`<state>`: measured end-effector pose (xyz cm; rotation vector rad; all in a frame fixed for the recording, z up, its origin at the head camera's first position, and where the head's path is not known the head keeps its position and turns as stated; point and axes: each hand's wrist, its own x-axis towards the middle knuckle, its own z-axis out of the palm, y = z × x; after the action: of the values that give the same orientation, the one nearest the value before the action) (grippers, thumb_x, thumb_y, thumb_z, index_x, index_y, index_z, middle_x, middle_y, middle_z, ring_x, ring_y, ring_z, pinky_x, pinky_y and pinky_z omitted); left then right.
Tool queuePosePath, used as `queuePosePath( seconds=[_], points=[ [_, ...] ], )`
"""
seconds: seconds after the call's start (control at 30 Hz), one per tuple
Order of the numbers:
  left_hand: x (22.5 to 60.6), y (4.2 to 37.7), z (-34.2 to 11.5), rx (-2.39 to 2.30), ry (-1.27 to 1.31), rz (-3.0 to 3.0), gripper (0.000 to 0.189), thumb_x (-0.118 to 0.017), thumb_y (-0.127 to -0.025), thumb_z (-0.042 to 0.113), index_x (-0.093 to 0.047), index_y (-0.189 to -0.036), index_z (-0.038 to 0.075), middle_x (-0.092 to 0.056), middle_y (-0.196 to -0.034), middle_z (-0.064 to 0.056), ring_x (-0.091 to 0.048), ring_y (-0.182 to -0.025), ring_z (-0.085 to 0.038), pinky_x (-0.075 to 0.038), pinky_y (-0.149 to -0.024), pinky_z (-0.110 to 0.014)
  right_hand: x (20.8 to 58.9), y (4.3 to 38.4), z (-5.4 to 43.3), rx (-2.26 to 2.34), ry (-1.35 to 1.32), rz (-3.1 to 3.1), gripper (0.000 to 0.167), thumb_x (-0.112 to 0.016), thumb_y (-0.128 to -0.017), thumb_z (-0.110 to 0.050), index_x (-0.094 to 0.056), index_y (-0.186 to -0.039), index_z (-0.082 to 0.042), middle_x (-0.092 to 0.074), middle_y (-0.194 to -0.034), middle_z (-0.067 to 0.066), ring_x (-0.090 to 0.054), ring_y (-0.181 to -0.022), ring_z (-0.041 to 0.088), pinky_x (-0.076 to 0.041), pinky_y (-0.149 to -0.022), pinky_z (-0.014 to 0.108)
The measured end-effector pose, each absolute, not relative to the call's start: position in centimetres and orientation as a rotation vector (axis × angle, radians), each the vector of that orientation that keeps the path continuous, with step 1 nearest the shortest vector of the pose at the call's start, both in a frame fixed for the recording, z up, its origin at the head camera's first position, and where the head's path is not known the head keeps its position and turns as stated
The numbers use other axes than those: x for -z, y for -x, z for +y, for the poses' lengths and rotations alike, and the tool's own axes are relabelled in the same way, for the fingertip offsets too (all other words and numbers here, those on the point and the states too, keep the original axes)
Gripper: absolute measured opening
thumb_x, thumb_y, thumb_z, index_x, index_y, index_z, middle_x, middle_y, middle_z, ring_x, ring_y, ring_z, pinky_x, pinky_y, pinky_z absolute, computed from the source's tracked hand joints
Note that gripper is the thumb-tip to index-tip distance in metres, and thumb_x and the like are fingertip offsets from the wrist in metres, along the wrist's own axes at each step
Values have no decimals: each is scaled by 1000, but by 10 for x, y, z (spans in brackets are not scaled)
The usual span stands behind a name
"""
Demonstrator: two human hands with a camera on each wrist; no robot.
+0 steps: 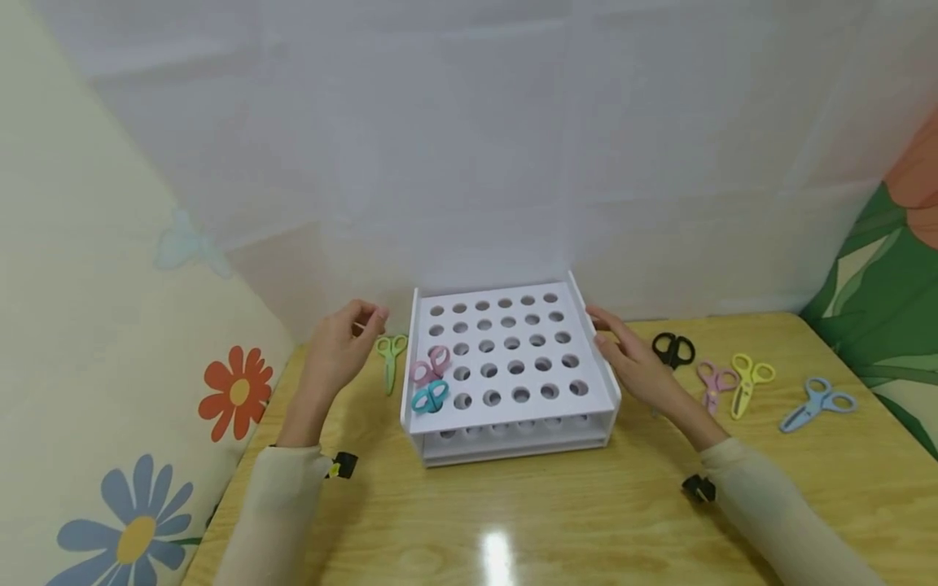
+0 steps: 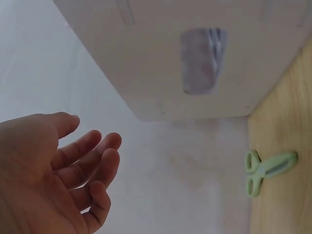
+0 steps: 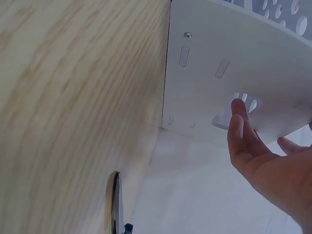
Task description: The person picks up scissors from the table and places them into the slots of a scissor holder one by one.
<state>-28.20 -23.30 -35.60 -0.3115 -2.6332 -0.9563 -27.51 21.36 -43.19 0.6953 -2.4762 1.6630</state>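
Note:
A white rack (image 1: 501, 419) with rows of round holes stands on the table. Pink scissors (image 1: 421, 373) and teal scissors (image 1: 431, 396) sit handles-up in its holes at the left front. My left hand (image 1: 343, 342) hovers beside the rack's left side, fingers loosely bent and holding nothing. Below that hand, in the left wrist view, lie light green scissors (image 2: 273, 166). My right hand (image 1: 637, 362) is at the rack's right side panel (image 3: 214, 97), its fingertips right at the cutout and the thumb close to the panel's top edge.
Right of the rack lie black scissors (image 1: 672, 350), pink scissors (image 1: 714, 384), yellow scissors (image 1: 751, 379) and blue scissors (image 1: 817, 404). A white sheet (image 1: 469, 163) hangs behind the wooden table (image 1: 572, 513). A flower-printed wall (image 1: 146, 350) rises at the left.

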Motion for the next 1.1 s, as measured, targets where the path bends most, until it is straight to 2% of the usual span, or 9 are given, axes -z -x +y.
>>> queuePosePath(
  seconds=[0.33, 0.63, 0.77, 0.87, 1.0, 1.1],
  points=[
    [375, 312, -249, 782, 335, -2752, 40, -55, -104, 47, -67, -117, 11, -71, -105, -6, -66, -91, -26, -55, -74, -46, 431, 275, 212, -1663, -704, -2471, 52, -41, -112, -28, -30, -161, -17, -44, -147, 22, -61, -113, 38, -52, -89, 50],
    [398, 347, -261, 765, 354, -2832, 29, -58, -105, 34, -66, -115, 9, -70, -106, -9, -65, -94, -28, -53, -81, -46, 434, 275, 214, -1658, -683, -2470, 52, -41, -112, -28, -30, -161, -17, -45, -146, 22, -61, -113, 40, -51, -90, 52],
    [407, 359, -266, 741, 356, -2897, 25, -59, -104, 31, -65, -113, 8, -68, -105, -11, -63, -95, -30, -52, -81, -47, 434, 273, 214, -1668, -670, -2464, 51, -41, -112, -28, -31, -161, -16, -45, -146, 23, -61, -112, 40, -52, -89, 48],
    [413, 366, -274, 696, 334, -2954, 24, -60, -104, 26, -64, -112, 4, -67, -103, -14, -62, -94, -32, -51, -82, -49, 434, 274, 213, -1682, -679, -2463, 51, -41, -112, -28, -31, -161, -16, -44, -146, 23, -61, -112, 39, -53, -88, 45],
    [421, 371, -284, 661, 276, -3023, 20, -61, -102, 18, -64, -111, 0, -66, -103, -17, -60, -95, -34, -49, -85, -51, 434, 275, 211, -1680, -690, -2470, 52, -41, -112, -30, -31, -161, -17, -44, -146, 22, -62, -112, 38, -53, -88, 47],
    [426, 374, -289, 652, 255, -3068, 19, -60, -102, 16, -67, -112, 1, -66, -106, -17, -59, -97, -34, -49, -87, -51, 433, 275, 212, -1670, -679, -2471, 52, -41, -112, -30, -31, -161, -16, -45, -146, 22, -62, -111, 39, -53, -88, 48]
  ],
)
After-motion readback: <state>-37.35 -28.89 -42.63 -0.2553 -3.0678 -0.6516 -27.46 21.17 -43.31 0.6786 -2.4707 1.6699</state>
